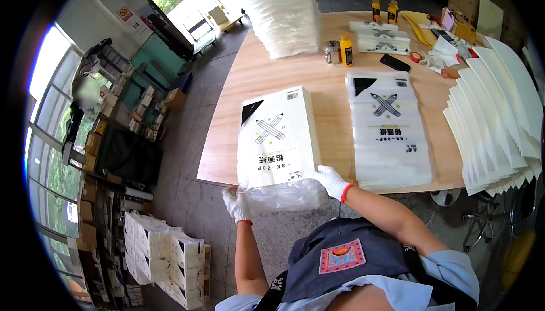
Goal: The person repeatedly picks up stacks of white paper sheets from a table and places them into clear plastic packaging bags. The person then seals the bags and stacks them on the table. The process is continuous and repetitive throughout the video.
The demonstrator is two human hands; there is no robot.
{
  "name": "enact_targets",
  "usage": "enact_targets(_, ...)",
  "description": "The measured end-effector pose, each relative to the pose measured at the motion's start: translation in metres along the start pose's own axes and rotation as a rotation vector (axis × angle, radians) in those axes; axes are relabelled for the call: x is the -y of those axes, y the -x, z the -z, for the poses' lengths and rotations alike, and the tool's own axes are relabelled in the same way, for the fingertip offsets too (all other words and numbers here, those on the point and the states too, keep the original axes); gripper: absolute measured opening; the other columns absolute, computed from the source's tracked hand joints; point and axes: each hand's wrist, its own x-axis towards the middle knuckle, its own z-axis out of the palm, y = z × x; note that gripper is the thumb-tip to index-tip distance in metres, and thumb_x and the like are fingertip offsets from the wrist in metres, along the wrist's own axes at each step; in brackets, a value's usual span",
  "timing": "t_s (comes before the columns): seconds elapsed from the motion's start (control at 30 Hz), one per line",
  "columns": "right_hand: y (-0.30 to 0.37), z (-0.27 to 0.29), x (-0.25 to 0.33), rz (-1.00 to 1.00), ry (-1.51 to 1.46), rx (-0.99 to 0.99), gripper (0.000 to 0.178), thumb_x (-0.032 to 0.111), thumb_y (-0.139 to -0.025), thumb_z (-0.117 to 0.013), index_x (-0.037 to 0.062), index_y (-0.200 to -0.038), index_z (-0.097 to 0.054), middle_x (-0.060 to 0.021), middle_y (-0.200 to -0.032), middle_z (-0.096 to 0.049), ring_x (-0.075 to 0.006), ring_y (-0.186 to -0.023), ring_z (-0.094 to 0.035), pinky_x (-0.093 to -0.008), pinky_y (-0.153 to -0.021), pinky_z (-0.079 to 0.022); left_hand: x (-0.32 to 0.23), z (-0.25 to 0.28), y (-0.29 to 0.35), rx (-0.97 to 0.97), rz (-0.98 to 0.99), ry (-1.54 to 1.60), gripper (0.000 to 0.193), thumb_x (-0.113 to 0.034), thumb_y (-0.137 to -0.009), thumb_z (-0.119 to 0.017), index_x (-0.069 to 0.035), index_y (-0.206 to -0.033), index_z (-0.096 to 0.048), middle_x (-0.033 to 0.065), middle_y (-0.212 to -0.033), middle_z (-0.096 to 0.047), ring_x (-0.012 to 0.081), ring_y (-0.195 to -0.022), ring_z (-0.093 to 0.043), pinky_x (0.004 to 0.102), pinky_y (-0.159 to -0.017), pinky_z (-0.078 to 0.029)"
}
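A thick stack of white drawing paper in clear plastic bags, printed with crossed pencils and a black corner, lies at the table's near edge. Loose, crinkled bag ends hang over that edge. My left hand, in a white glove with a red cuff, is closed on the plastic at the stack's near left corner; its fingertips are partly hidden. At the near right corner, my right hand, gloved alike, presses its fingers together on the bag. Right of the stack lies a flat pile of printed clear bags.
A tall pile of clear plastic bags stands at the far edge of the wooden table. Fanned white paper sheets fill the right side. Behind are an orange bottle, a metal jar and a phone. Wrapped packs sit on a floor pallet.
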Motion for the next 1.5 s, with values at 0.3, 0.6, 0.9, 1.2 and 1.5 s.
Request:
enact_targets(0.3,0.09,0.039,0.011,-0.12,0.124,0.137,0.025,0.021,-0.091,-0.061,0.0023,-0.107,-0.06,-0.0084,-0.083,-0.066,-0.0117,-0.064,-0.061,-0.0241,-0.059,-0.051,0.01,-0.015,-0.061,0.599,0.294,0.041,0.056,-0.039,-0.086,-0.058,0.0,-0.125,-0.051,0.0219,-0.106,-0.063,0.0282,-0.095,-0.062,0.035,-0.084,-0.046)
enact_targets(0.6,0.051,-0.016,0.028,0.109,0.941,-0.153,0.075,0.041,-0.088,-0.055,0.0079,-0.145,-0.018,-0.0286,-0.108,-0.059,-0.0413,-0.097,-0.059,-0.0438,-0.082,-0.047,-0.03,-0.015,-0.046,0.748,0.172,-0.252,0.071,-0.052,-0.079,-0.061,0.005,-0.12,-0.055,0.0226,-0.103,-0.065,0.0314,-0.1,-0.062,0.0363,-0.087,-0.045)
enact_targets(0.9,0.125,0.055,-0.027,0.198,1.085,0.313,0.038,0.035,-0.089,-0.05,0.0176,-0.121,-0.059,-0.0144,-0.117,-0.06,-0.0322,-0.106,-0.058,-0.0409,-0.091,-0.045,-0.108,-0.027,-0.017,0.338,-0.66,-0.583,0.071,-0.036,-0.075,-0.07,-0.009,-0.135,-0.042,0.0136,-0.132,-0.047,0.0336,-0.126,-0.039,0.0426,-0.102,-0.035)
enact_targets(1.2,0.195,0.124,-0.043,0.081,0.939,-0.244,0.034,0.031,-0.092,-0.053,0.012,-0.119,-0.061,-0.0167,-0.104,-0.066,-0.0298,-0.094,-0.065,-0.0375,-0.081,-0.05,-0.199,-0.177,0.18,1.176,-0.894,-0.015,0.041,-0.033,-0.082,-0.064,-0.011,-0.117,-0.057,0.0134,-0.111,-0.06,0.0321,-0.102,-0.057,0.0415,-0.086,-0.046)
enact_targets(1.5,0.23,0.14,-0.048,0.138,0.637,-0.44,0.036,0.03,-0.088,-0.058,0.0069,-0.116,-0.062,-0.0166,-0.11,-0.064,-0.0308,-0.102,-0.062,-0.0369,-0.087,-0.049,-0.232,-0.254,0.237,1.273,-0.947,-0.265,0.043,-0.045,-0.067,-0.072,-0.011,-0.093,-0.062,0.0152,-0.101,-0.062,0.0342,-0.096,-0.057,0.045,-0.081,-0.046)
